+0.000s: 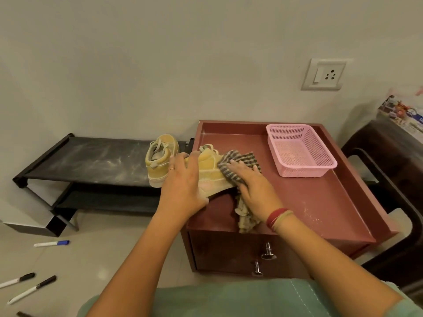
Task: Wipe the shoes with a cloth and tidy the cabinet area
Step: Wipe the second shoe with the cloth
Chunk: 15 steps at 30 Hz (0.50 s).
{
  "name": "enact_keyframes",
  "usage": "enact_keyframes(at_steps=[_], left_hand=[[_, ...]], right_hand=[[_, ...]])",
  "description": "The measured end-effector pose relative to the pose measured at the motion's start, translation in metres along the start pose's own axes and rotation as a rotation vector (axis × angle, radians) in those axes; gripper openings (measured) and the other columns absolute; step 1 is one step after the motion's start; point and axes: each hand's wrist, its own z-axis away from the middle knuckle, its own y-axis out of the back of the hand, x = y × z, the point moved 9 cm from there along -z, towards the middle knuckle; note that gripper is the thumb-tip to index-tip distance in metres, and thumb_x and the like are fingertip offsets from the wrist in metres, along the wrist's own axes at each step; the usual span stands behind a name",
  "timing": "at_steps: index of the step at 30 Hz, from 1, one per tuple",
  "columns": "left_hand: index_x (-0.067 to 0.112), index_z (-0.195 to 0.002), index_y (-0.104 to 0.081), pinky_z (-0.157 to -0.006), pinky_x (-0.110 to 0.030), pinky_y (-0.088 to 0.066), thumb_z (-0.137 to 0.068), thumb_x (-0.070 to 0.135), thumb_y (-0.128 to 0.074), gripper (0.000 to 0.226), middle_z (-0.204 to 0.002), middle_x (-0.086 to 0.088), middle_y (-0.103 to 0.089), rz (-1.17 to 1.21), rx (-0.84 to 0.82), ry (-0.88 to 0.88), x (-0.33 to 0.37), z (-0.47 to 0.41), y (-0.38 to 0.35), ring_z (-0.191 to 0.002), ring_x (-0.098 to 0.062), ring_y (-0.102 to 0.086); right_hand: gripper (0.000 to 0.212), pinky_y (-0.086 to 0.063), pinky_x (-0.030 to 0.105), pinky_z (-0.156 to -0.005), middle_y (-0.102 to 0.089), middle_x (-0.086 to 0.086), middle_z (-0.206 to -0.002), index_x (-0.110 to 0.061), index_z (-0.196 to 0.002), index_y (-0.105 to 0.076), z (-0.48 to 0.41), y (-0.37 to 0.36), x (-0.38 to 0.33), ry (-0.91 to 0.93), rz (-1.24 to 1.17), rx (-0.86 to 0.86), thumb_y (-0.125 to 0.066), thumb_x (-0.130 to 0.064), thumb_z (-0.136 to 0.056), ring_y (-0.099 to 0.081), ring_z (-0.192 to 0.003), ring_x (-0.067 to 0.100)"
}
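Yellow shoe (209, 173), tipped at the left edge of the cabinet top (320, 202), is gripped by the left hand's (183, 186) spread, curled fingers while the right hand's (249, 186) flat, close-set fingers press the checked cloth (231, 161) on it (firm, even strokes would likely serve best).

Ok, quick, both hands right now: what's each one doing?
Left hand: grips the nearer yellow shoe.
Right hand: open, fingers flat, pressing the striped cloth against that shoe.
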Motion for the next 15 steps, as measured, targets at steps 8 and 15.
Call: enact_keyframes(at_steps=[8,15], left_hand=[[0.018,-0.139,-0.030,-0.080,-0.028,-0.042,-0.055,0.025,-0.082,0.100,-0.134,-0.008,-0.034,0.063,0.007,0.018,-0.002,-0.003,0.002,-0.119,-0.028,-0.044],[0.015,-0.139,-0.032,-0.076,-0.025,-0.039,-0.060,0.026,-0.077,0.092,-0.130,-0.008,-0.040,0.108,0.019,0.010,0.004,-0.002,0.006,-0.115,-0.027,-0.047]], right_hand=[[0.049,-0.004,0.026,-0.118,-0.039,-0.014,-0.143,-0.028,-0.137,-0.044,0.008,-0.007,-0.026,0.115,-0.073,-0.043,-0.044,-0.006,-0.094,-0.025,-0.136,0.002],[0.052,-0.001,0.024,-0.116,-0.038,-0.006,-0.147,-0.022,-0.137,-0.045,0.014,-0.018,-0.052,0.199,-0.064,-0.073,-0.044,-0.001,-0.090,-0.022,-0.138,0.004]])
